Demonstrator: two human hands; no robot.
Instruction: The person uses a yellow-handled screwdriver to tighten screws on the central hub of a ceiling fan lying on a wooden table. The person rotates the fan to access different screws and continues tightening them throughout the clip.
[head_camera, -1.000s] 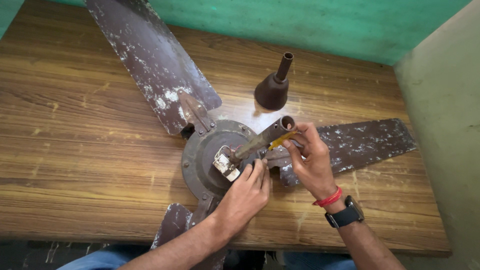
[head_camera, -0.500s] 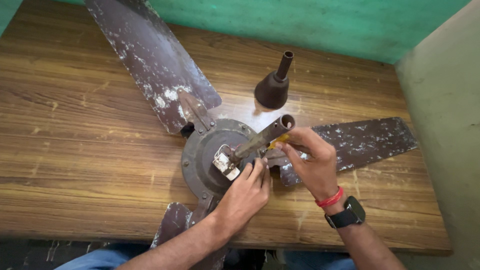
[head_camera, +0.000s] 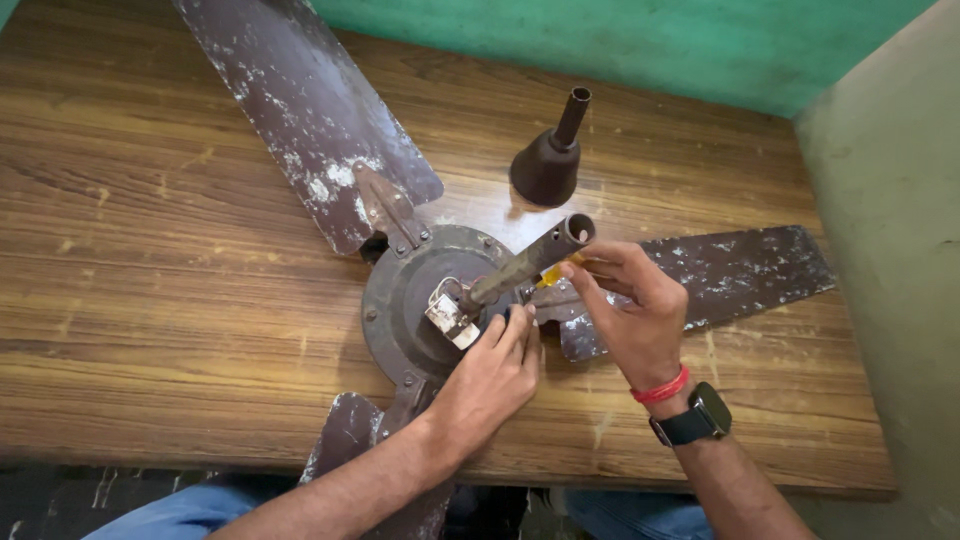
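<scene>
Left hand (head_camera: 492, 372) fingertips press by the rod (head_camera: 520, 265) base; right hand (head_camera: 632, 312) pinches a yellow tool (head_camera: 553, 272) — keep it square.

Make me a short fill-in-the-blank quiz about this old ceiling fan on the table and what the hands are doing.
1. The fan motor lies on a ____ table.
2. The right hand wears a watch and a ____ band.
3. The left hand has its fingertips at the foot of the fan's ____.

Missing words: wooden; red; rod

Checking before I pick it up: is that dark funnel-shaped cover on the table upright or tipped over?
Upright. The funnel-shaped cover rests on its wide end on the table, narrow neck pointing up.
</scene>
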